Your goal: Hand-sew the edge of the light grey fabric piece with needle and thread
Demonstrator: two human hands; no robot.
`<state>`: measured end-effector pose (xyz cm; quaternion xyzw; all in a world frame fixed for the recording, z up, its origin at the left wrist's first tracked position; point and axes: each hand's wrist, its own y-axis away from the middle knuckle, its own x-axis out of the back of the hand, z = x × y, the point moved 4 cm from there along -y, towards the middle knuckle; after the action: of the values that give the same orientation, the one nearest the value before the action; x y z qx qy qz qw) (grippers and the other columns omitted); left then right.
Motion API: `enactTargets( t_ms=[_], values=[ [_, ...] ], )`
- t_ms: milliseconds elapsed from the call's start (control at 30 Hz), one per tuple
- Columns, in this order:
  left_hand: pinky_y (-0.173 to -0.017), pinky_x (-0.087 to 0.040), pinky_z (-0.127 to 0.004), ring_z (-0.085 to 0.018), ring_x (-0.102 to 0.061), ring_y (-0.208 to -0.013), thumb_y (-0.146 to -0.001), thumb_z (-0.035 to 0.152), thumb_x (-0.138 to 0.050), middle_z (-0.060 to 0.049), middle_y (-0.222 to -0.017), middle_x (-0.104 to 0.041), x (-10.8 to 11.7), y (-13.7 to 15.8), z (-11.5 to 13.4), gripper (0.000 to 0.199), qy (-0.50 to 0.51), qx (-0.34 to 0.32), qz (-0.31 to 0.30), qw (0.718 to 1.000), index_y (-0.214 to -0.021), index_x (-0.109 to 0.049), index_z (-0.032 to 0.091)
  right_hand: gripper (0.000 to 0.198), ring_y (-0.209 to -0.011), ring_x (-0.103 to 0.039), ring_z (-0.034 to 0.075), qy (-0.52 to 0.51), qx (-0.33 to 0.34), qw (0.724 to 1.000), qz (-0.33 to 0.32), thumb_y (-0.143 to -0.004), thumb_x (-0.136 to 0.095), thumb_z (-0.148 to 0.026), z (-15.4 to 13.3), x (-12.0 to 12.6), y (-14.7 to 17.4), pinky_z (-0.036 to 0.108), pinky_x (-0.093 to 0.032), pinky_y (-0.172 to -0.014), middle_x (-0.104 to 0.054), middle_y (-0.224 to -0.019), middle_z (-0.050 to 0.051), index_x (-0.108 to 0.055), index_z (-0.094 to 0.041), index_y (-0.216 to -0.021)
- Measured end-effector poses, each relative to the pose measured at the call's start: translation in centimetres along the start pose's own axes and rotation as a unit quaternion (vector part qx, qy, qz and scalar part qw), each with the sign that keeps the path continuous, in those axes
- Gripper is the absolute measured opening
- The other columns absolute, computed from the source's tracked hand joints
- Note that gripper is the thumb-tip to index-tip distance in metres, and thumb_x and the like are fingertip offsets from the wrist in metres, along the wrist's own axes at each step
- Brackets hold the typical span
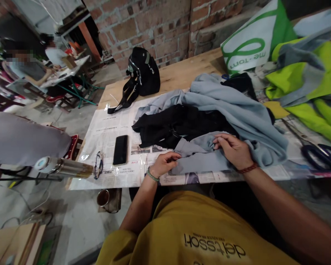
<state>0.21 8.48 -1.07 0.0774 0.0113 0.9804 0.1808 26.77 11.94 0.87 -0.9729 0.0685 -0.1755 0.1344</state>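
A piece of light grey fabric point(200, 162) lies at the near edge of the table in front of me. My left hand point(164, 164), with a green bead bracelet at the wrist, pinches its left edge. Fingers closed, my right hand point(233, 148) grips a raised fold of the same fabric; the fingertips partly hide what is between them. Just beyond are a heap of black cloth point(179, 123) and a larger bunched grey cloth point(231, 99). Large dark-handled scissors point(317, 149) rest to the right of my right hand.
Newspaper point(99, 129) under clear film covers the table. On the left are a phone point(120, 150), glasses point(98, 165) and a steel flask point(66, 167). A black bag point(145, 71), a white-green bag point(251, 40) and yellow-green cloth point(311, 81) lie farther back. People sit at the far left.
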Motion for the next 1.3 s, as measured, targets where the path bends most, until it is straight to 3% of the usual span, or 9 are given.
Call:
enactTargets(
  t_ms=[167,300,400,533,633,733,867,1033,1300],
  values=[
    [-0.051,-0.041,-0.019,-0.006,-0.049,-0.054,-0.069,0.034,-0.069,-0.005,-0.079,-0.064,-0.8,0.4,0.0,0.041,0.023,0.016,-0.027,0.999,-0.103,-0.063,0.011,0.021,-0.073,-0.063,0.019,0.068,0.121,0.990,-0.029,-0.087,-0.049,-0.034,-6.8,-1.0,1.5,0.036,-0.051,-0.073,-0.067,-0.082,0.005,-0.065,-0.026,-0.097],
    [-0.049,-0.039,-0.019,-0.005,-0.046,-0.053,-0.074,0.034,-0.066,-0.006,-0.086,-0.065,-0.7,1.8,1.7,0.039,-0.084,-0.020,0.000,0.996,-0.106,-0.063,0.012,0.024,-0.069,-0.062,0.016,0.091,0.161,0.976,-0.115,-0.089,-0.044,-0.032,-9.4,-3.9,2.0,0.031,-0.050,-0.069,-0.066,-0.081,0.004,-0.065,-0.025,-0.098],
    [-0.055,-0.042,-0.020,-0.007,-0.050,-0.058,-0.079,0.033,-0.061,-0.006,-0.089,-0.065,0.0,3.8,2.9,0.028,-0.187,-0.053,0.050,0.980,-0.100,-0.066,0.014,0.027,-0.067,-0.061,0.014,0.115,0.182,0.961,-0.177,-0.089,-0.041,-0.025,-8.6,-5.8,2.5,0.028,-0.048,-0.068,-0.066,-0.080,0.005,-0.065,-0.021,-0.100],
    [-0.056,-0.044,-0.020,-0.006,-0.050,-0.056,-0.077,0.032,-0.064,-0.004,-0.091,-0.065,0.2,5.8,2.7,0.030,-0.228,-0.045,0.072,0.970,-0.102,-0.066,0.016,0.028,-0.074,-0.061,0.016,0.145,0.210,0.933,-0.252,-0.090,-0.040,-0.021,-6.4,-7.4,3.4,0.028,-0.048,-0.069,-0.066,-0.083,0.007,-0.065,-0.018,-0.102],
    [-0.061,-0.048,-0.022,-0.009,-0.055,-0.063,-0.074,0.031,-0.068,-0.006,-0.098,-0.064,-0.7,5.9,2.1,0.037,-0.270,-0.054,0.076,0.958,-0.108,-0.064,0.018,0.029,-0.080,-0.061,0.017,0.200,0.227,0.906,-0.295,-0.090,-0.040,-0.018,-5.5,-8.4,3.8,0.027,-0.046,-0.070,-0.065,-0.090,0.008,-0.066,-0.018,-0.103],
    [-0.077,-0.050,-0.027,-0.016,-0.061,-0.082,-0.078,0.025,-0.065,-0.006,-0.092,-0.066,-2.0,5.4,1.8,0.023,-0.298,-0.094,0.064,0.948,-0.099,-0.068,0.018,0.027,-0.079,-0.060,0.016,0.275,0.230,0.869,-0.343,-0.088,-0.043,-0.014,-5.6,-8.9,4.0,0.024,-0.042,-0.065,-0.065,-0.093,0.008,-0.066,-0.019,-0.103],
    [-0.075,-0.050,-0.027,-0.015,-0.061,-0.079,-0.082,0.020,-0.060,-0.006,-0.082,-0.067,-2.9,5.1,1.5,0.011,-0.255,-0.140,0.078,0.954,-0.085,-0.070,0.017,0.024,-0.068,-0.056,0.014,0.335,0.219,0.830,-0.389,-0.085,-0.048,-0.012,-6.1,-8.7,4.4,0.024,-0.035,-0.057,-0.062,-0.084,0.007,-0.068,-0.019,-0.098],
    [-0.068,-0.049,-0.026,-0.014,-0.060,-0.073,-0.079,0.023,-0.063,-0.004,-0.076,-0.066,-2.8,5.3,0.9,0.010,-0.223,-0.134,0.114,0.959,-0.082,-0.070,0.017,0.025,-0.065,-0.053,0.012,0.283,0.245,0.834,-0.405,-0.084,-0.046,-0.011,-5.6,-8.3,5.3,0.022,-0.035,-0.057,-0.059,-0.079,0.005,-0.069,-0.020,-0.088],
    [-0.068,-0.048,-0.026,-0.014,-0.058,-0.072,-0.082,0.027,-0.060,-0.005,-0.076,-0.065,-2.6,5.3,0.8,0.014,-0.215,-0.121,0.100,0.964,-0.084,-0.070,0.017,0.032,-0.070,-0.056,0.013,0.156,0.280,0.856,-0.405,-0.084,-0.038,-0.009,-4.8,-8.3,6.0,0.024,-0.044,-0.063,-0.060,-0.080,0.005,-0.068,-0.019,-0.087]
  ],
)
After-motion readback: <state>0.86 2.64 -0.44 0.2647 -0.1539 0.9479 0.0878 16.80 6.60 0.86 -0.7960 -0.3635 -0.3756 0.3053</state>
